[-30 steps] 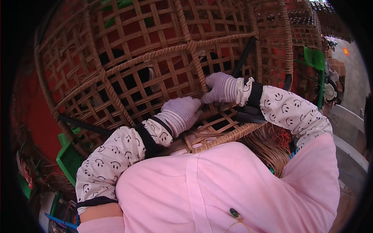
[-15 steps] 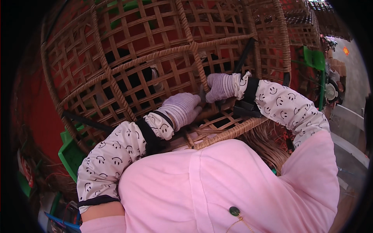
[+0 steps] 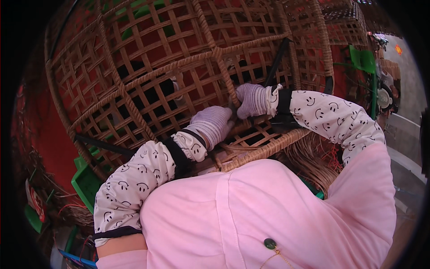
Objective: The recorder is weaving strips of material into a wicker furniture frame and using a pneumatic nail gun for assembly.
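A large woven rattan frame [image 3: 148, 76] with an open lattice fills the upper view. My left hand [image 3: 210, 125], in a pale knitted glove, presses against the lattice near its thick wrapped lower rim [image 3: 264, 150]. My right hand [image 3: 253, 99], also gloved, is closed around a wrapped rattan rib [image 3: 224, 78] where it meets the lower weave. Both hands sit close together, nearly touching. Whether the left hand grips a strand is hidden by the glove and weave. My pink top and smiley-patterned sleeves cover the lower view.
Loose rattan strands [image 3: 313, 161] lie bundled at my right under the frame. Green plastic crates [image 3: 85, 181] stand at the lower left, a green chair [image 3: 363, 60] at the upper right. More woven frames [image 3: 340, 27] stand behind. Black metal bars [image 3: 277, 58] cross the lattice.
Both hands have shifted slightly up and left along the lattice. The right hand has closed in on the rib; the left has stayed pressed to the weave.
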Motion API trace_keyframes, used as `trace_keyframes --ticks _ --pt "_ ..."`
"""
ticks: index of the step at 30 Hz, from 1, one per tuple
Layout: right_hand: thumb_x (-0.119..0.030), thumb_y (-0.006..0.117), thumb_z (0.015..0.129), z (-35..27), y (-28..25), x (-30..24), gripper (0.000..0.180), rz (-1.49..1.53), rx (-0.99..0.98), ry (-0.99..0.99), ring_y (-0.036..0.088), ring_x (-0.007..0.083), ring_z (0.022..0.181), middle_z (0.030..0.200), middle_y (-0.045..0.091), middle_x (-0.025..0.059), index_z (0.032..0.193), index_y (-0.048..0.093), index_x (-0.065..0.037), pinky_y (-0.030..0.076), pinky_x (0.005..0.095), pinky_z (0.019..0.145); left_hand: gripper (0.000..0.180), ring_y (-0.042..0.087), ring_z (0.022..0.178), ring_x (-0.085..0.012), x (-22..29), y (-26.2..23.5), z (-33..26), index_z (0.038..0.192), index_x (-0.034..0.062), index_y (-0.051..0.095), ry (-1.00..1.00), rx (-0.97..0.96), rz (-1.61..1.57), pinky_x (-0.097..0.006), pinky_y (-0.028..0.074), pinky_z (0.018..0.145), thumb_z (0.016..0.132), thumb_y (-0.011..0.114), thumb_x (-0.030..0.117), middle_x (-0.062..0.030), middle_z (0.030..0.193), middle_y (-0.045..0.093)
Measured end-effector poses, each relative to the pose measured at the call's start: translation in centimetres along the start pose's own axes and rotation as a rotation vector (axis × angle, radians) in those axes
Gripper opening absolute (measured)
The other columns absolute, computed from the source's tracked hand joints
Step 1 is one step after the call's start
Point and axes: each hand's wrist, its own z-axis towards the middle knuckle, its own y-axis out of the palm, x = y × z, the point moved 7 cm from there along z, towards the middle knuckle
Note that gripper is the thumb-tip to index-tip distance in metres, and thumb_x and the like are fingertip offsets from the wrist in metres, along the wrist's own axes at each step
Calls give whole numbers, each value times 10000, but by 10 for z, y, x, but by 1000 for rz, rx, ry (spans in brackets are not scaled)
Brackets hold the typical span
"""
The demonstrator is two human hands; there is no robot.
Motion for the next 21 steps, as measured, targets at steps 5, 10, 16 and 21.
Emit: trace_keyframes --ticks 5,10,16,21 --pt "-135 676 639 -12 -3 -21 178 298 9 -347 573 153 603 659 607 42 786 631 -43 475 289 531 308 586 865 -346 -18 0 -8 941 25 600 -138 -94 -12 -383 472 774 790 553 289 -209 896 608" --pt "-146 688 663 -19 -8 -16 171 471 -61 -421 585 156 607 683 617 43 794 635 -49 484 281 535 145 594 812 -349 -21 -59 -11 852 25 580 69 233 29 -394 482 728 737 562 111 -192 821 613" --pt "-285 702 686 -37 -18 -33 298 69 -97 -308 610 179 653 734 631 61 855 649 -45 495 311 586 112 598 781 -343 -20 -50 1 848 23 576 22 373 77 -381 485 686 753 554 78 -187 789 614" --pt "-303 670 701 -61 -22 -41 249 -469 97 -267 587 204 579 642 602 71 819 647 -85 468 289 537 158 602 774 -331 -17 -53 3 897 29 588 116 426 -88 -360 491 704 768 578 118 -177 794 615"
